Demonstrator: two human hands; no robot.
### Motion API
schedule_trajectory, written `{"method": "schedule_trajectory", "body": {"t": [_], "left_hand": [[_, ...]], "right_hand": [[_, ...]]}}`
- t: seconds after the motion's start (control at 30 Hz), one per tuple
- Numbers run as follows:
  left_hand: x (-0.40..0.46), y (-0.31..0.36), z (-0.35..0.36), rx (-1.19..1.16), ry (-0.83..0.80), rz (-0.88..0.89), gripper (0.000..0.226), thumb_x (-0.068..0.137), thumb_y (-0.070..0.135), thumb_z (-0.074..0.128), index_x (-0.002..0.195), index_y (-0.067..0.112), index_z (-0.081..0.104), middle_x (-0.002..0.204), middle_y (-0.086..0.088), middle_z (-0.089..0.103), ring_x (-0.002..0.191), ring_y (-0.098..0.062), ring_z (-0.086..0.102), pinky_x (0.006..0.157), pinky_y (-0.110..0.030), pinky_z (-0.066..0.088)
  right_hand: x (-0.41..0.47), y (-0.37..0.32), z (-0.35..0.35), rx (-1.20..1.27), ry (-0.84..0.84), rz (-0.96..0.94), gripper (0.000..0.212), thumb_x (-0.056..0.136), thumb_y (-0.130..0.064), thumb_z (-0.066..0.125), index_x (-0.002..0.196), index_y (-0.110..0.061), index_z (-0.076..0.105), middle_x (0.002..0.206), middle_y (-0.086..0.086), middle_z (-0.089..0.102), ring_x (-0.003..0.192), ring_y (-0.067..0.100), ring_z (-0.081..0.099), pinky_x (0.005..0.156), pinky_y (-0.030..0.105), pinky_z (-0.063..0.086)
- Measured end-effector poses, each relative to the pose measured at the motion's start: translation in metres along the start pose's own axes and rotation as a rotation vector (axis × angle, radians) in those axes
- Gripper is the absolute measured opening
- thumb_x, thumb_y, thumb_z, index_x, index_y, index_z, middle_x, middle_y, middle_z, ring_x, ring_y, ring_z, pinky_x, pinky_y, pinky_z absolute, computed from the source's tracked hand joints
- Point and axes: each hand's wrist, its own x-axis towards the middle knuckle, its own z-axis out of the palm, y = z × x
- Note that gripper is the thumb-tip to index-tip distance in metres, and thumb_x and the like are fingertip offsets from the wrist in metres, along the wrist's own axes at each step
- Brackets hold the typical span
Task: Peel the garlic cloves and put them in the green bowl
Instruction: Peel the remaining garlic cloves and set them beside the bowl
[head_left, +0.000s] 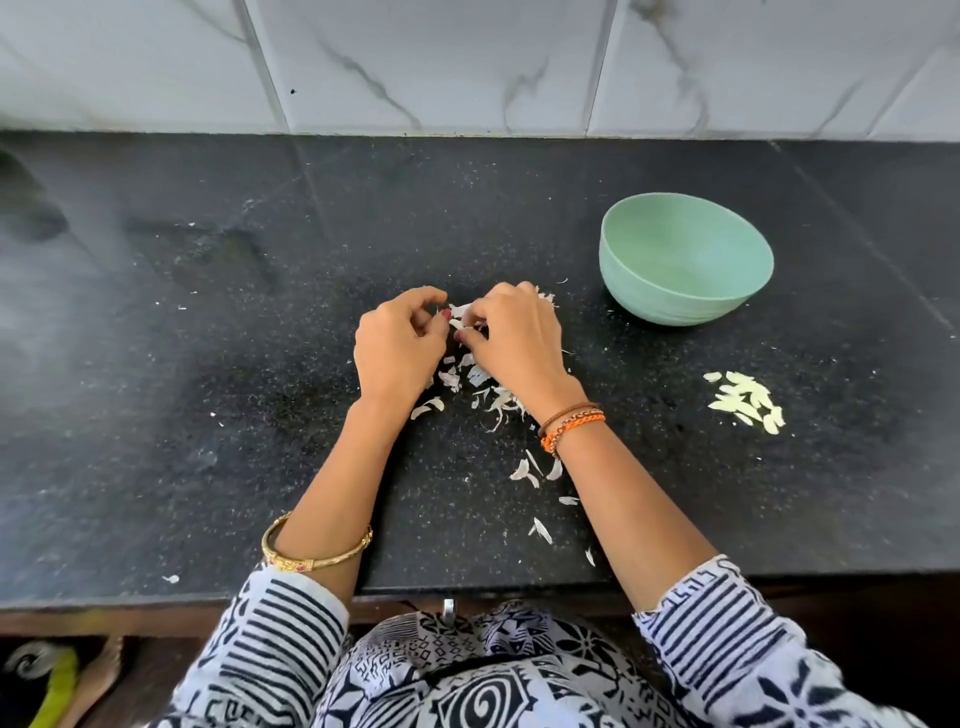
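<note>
Across the top of the frame I face a wall of white marble-look tiles with grey veins. Below it my black speckled counter fills the middle, with dark wood under its front edge at lower left.

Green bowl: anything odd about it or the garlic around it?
Yes. The green bowl looks empty, while the peeled cloves lie in a pile on the counter in front of it. Papery skins lie scattered under both hands.

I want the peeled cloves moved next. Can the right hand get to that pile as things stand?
Probably yes: the peeled cloves lie on bare counter beside the right hand, nothing between, though it pinches garlic now.
</note>
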Motion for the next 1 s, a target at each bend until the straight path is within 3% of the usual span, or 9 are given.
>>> {"method": "schedule_trajectory", "body": {"t": [0.23,0.4,0.53,0.77,0.9,1.0], "left_hand": [[-0.002,-0.001,0.0,-0.011,-0.022,-0.017,0.019,0.086,0.015,0.06,0.104,0.017,0.068,0.057,0.011,0.05,0.061,-0.014,0.05,0.064,-0.021,0.039],[-0.001,-0.002,-0.001,-0.047,-0.02,-0.043,0.018,0.087,0.015,0.059,0.103,0.015,0.068,0.056,0.007,0.05,0.051,-0.005,0.043,0.063,-0.022,0.038],[-0.003,0.0,0.0,-0.085,-0.026,0.005,0.015,0.086,0.014,0.06,0.097,0.014,0.07,0.065,0.0,0.061,0.052,-0.004,0.045,0.064,-0.022,0.041],[-0.004,0.0,0.006,-0.135,-0.01,0.238,0.018,0.079,0.001,0.065,0.093,0.01,0.071,0.086,0.005,0.063,0.058,0.001,0.049,0.064,-0.012,0.041],[-0.007,0.003,0.01,-0.131,-0.053,0.249,0.015,0.08,0.004,0.064,0.091,0.011,0.073,0.082,0.008,0.064,0.059,-0.006,0.051,0.062,-0.011,0.04],[-0.011,0.008,0.01,-0.153,-0.124,0.201,0.012,0.083,0.008,0.063,0.088,0.011,0.074,0.075,0.006,0.065,0.055,-0.001,0.05,0.059,-0.012,0.04]], "right_hand": [[-0.004,0.003,-0.004,0.045,-0.026,0.035,0.022,0.091,-0.028,0.056,0.109,-0.02,0.067,0.105,0.005,0.065,0.111,0.026,0.05,0.083,0.035,0.042],[-0.005,0.006,-0.003,0.074,-0.022,0.06,0.016,0.091,-0.018,0.053,0.101,-0.018,0.066,0.099,0.004,0.067,0.107,0.026,0.05,0.08,0.033,0.041],[-0.014,0.009,-0.001,0.146,0.03,0.058,0.017,0.091,-0.017,0.051,0.101,-0.015,0.065,0.098,0.005,0.066,0.102,0.027,0.051,0.078,0.034,0.042],[-0.021,0.025,0.002,0.408,0.326,0.065,0.009,0.088,-0.012,0.057,0.09,-0.016,0.065,0.099,0.004,0.066,0.094,0.024,0.056,0.079,0.028,0.037],[-0.037,0.032,0.004,0.472,0.468,0.084,0.016,0.087,-0.005,0.056,0.093,-0.013,0.069,0.089,0.002,0.071,0.079,0.02,0.056,0.071,0.029,0.042],[-0.04,0.034,0.003,0.619,0.45,0.126,0.018,0.085,-0.004,0.06,0.098,-0.01,0.07,0.089,-0.003,0.071,0.074,0.005,0.062,0.07,0.014,0.045]]}}
